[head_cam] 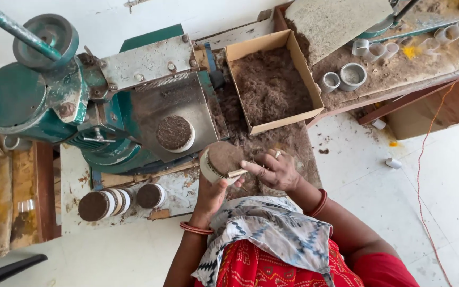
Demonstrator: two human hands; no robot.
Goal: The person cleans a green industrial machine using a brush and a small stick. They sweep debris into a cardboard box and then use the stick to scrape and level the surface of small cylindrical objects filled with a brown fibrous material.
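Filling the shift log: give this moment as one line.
left hand: holds white ring packed with brown fibre | right hand: levels it with thin stick | green press: holds another

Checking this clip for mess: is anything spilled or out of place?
Yes. Brown fibre is spilled across the bench outside the cardboard box, and one white ring lies alone on the floor.

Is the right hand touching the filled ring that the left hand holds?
Touching. In the head view the right hand presses a small stick onto the rim of the filled ring, its fingers against the ring's edge, while the left hand grips it from below.
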